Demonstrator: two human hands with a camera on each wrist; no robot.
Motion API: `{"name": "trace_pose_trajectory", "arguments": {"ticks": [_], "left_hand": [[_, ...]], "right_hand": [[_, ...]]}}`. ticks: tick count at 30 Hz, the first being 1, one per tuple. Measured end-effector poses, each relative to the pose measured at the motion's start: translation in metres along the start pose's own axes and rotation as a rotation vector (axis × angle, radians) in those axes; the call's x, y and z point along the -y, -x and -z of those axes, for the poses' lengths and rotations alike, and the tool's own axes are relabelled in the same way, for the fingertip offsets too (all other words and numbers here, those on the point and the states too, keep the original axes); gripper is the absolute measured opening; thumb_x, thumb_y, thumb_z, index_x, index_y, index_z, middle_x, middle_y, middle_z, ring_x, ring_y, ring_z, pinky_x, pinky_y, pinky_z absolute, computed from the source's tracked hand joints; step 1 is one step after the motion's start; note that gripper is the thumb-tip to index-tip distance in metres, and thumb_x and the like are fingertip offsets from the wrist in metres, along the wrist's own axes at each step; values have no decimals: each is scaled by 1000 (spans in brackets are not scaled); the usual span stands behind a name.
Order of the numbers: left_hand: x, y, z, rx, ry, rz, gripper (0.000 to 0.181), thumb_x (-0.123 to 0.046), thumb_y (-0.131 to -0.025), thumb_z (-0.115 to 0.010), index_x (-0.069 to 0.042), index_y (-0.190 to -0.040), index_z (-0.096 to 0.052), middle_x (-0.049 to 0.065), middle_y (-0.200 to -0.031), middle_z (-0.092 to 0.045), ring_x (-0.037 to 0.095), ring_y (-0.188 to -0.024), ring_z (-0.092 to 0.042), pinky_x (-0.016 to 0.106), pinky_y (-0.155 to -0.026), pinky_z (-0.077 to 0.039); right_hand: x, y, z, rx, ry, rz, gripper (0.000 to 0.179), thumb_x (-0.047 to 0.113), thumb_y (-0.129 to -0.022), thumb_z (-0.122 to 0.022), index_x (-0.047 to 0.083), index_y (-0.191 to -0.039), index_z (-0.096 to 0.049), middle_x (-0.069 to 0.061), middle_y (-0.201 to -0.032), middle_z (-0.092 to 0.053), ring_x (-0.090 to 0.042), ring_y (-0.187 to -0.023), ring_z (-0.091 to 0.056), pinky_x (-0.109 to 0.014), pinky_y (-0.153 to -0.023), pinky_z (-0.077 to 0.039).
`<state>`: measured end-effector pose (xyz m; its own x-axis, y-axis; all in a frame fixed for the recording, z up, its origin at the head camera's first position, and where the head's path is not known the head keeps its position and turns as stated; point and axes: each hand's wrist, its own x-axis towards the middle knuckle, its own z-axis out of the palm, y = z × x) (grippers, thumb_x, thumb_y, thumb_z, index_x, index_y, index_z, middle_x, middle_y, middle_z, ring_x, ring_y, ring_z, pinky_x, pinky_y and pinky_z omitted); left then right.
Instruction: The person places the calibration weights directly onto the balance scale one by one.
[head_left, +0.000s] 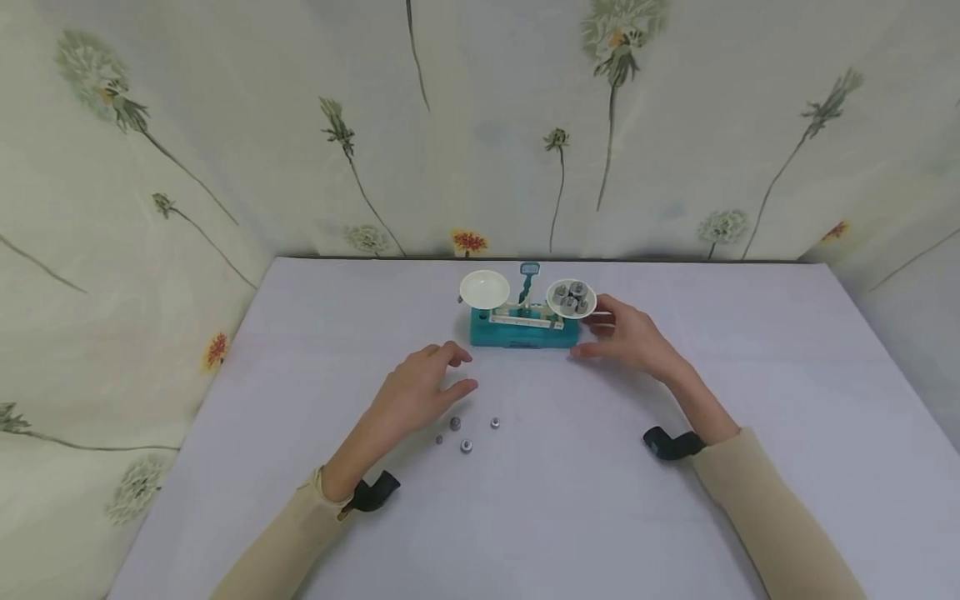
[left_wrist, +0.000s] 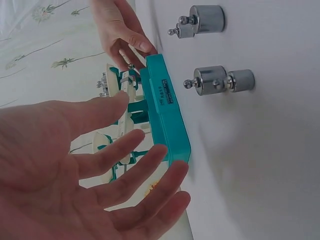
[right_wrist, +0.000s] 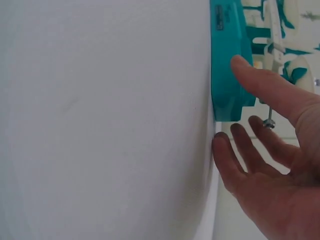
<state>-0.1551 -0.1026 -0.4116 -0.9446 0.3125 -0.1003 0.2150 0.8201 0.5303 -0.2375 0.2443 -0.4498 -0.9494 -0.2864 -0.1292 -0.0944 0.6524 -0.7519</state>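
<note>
A teal balance scale with two white pans stands near the table's back edge. Several metal weights are grouped in its right pan, while the left pan is bare. My right hand is at the right end of the base, fingers relaxed; in the right wrist view its thumb overlaps the base's front. With fingers spread and holding nothing, my left hand hovers in front of the scale, to the left. Several loose weights stand on the table close to it.
A white cloth covers the table. Behind it hangs a curtain printed with dandelions, which also runs along the left side. Black wrist devices are worn below both hands.
</note>
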Motion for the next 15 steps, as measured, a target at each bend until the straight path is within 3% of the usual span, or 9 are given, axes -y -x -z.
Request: {"name": "trace_pose_trajectory", "arguments": {"ticks": [7,15], "left_hand": [[-2,3,-1,101,-11,22,39,-35,-102,-76,-17,-135,-68,8,-128,-77,27,-115,-73,45,-96,-63],[-4,6,-1,133,-13,17,37,-34,-102,-76,-17,-134,-67,7,-125,-78,25,-111,-73,41,-90,-64]], "right_hand": [[-1,-5,1,17,-32,3,90,22,-85,-94,4,-158,-44,-23,-158,-55,-46,-148,-55,-58,-123,-47],[-2,-11,2,32,-84,5,87,17,-88,-91,4,-159,-44,-22,-159,-55,-45,-148,-55,-57,-123,-47]]}}
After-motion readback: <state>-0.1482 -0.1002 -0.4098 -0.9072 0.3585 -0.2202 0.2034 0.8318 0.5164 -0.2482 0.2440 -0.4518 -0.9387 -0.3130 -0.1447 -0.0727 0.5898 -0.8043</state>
